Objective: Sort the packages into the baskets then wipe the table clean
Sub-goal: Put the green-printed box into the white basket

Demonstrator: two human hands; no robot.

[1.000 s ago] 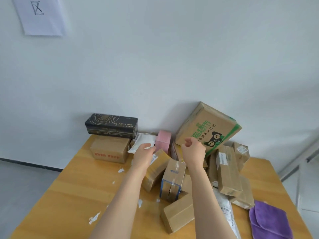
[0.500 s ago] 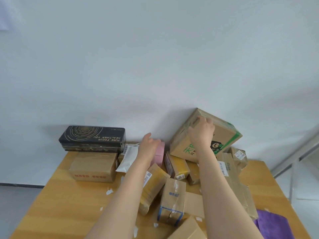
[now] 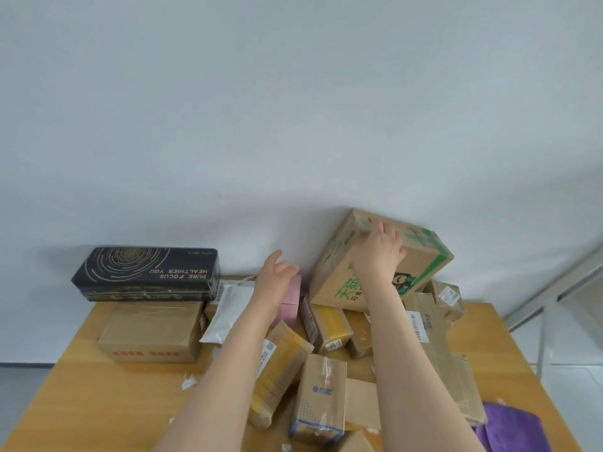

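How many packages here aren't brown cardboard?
3: black box far left by the wall, white mailer right of it, pink box behind the left hand. More may be hidden.

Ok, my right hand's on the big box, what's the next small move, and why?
Probably bring the left hand onto the left side of the big box. The right hand rests on its top, the box sits tilted among packages, and the left hand hovers open beside it.

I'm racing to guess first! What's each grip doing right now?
Left grip: open, holding nothing, by the pink box.
Right grip: laid on the big cardboard box; whether it grasps cannot be told.
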